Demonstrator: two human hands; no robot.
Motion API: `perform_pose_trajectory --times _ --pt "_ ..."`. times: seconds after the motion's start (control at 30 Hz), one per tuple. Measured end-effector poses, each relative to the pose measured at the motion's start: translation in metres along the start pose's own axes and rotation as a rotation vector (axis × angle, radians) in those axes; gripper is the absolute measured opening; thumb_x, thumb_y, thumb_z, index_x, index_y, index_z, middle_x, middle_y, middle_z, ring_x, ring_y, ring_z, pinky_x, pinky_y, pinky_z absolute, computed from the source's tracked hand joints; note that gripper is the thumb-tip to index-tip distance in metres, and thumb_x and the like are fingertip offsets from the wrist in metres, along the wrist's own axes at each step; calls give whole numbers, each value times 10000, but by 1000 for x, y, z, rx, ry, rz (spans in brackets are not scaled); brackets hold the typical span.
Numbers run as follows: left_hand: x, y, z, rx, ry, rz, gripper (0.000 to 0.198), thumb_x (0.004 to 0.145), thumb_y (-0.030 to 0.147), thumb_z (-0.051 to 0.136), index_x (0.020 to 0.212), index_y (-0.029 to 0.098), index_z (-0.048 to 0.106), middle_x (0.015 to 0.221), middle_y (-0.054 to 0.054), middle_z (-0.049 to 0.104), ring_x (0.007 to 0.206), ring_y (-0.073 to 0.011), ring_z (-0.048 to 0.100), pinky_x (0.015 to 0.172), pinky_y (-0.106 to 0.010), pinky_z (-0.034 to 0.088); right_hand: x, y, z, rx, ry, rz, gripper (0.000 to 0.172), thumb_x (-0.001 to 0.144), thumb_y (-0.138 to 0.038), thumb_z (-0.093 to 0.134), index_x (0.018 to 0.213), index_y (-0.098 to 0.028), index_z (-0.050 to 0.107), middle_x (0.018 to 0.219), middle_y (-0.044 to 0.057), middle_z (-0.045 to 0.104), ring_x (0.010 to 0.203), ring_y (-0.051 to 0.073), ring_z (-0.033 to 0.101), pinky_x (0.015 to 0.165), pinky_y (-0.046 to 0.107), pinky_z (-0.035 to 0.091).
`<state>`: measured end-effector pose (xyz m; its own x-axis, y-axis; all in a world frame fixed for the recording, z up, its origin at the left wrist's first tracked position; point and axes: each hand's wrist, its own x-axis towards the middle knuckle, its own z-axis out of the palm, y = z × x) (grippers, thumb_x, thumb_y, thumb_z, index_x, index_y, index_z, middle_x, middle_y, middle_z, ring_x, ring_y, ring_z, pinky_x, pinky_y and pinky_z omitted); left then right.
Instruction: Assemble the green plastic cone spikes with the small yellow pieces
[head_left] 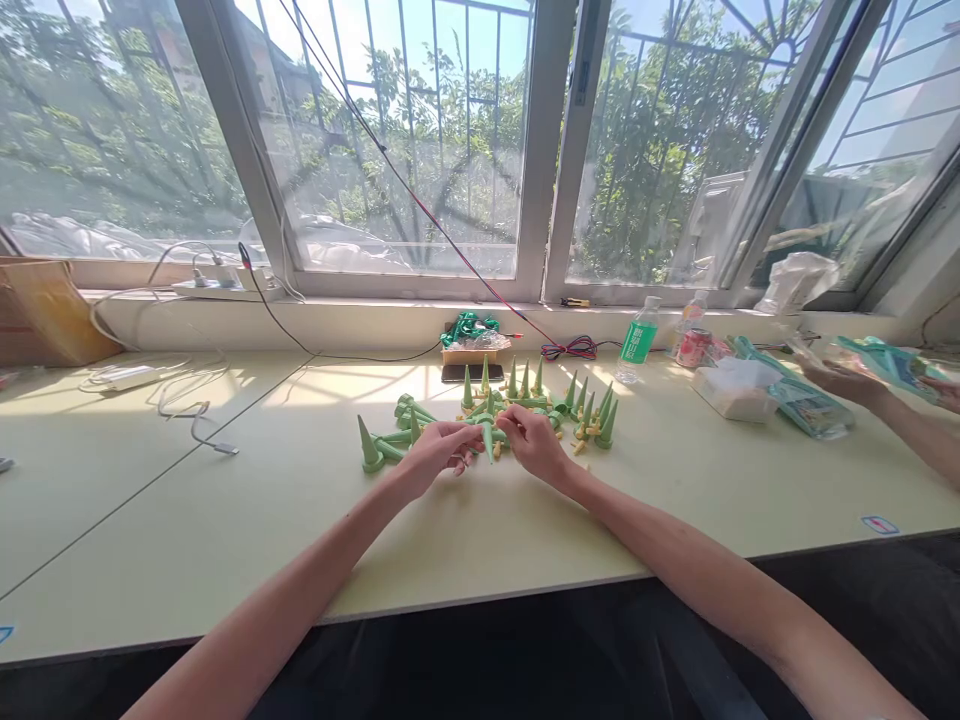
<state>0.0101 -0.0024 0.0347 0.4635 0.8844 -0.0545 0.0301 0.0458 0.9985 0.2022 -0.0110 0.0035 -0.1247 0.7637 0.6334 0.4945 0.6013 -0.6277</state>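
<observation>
My left hand [444, 447] pinches a green plastic spike [487, 440] by its side, its point hanging down just above the table. Close against the spike's wide end, my right hand [534, 440] has its fingers pressed together; whatever they hold is too small to make out. Around both hands are several more green spikes. One upright spike [367, 447] stands at the left, and others are upright behind and to the right, such as the spike [607, 427]. Small yellow valve-like pieces [579, 445] lie among them.
Behind the spikes are a dark phone [472, 373] and a small box [470, 354] with green material. To the right stand a bottle [637, 340], a red can [694, 347] and a tissue pack [736, 392]. A co-worker's hands [847, 380] handle plastic packages at far right. A cable [196, 425] lies left.
</observation>
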Motion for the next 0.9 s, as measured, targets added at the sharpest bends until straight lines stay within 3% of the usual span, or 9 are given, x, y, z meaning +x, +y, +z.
perform_pose_trajectory --times 0.67,0.9 --pt "1 -2 1 39 11 96 378 718 468 756 674 104 666 576 -33 574 479 -84 476 431 -209 395 -1 -5 0 -69 4 32 299 955 -394 449 748 -193 530 573 -30 487 530 118 410 549 242 311" --pt "1 -6 5 107 25 141 339 719 451 752 718 119 684 711 -73 645 527 -103 517 430 -216 413 -1 -5 1 -77 31 44 419 975 -454 385 636 -208 406 536 -41 401 513 114 319 526 251 280"
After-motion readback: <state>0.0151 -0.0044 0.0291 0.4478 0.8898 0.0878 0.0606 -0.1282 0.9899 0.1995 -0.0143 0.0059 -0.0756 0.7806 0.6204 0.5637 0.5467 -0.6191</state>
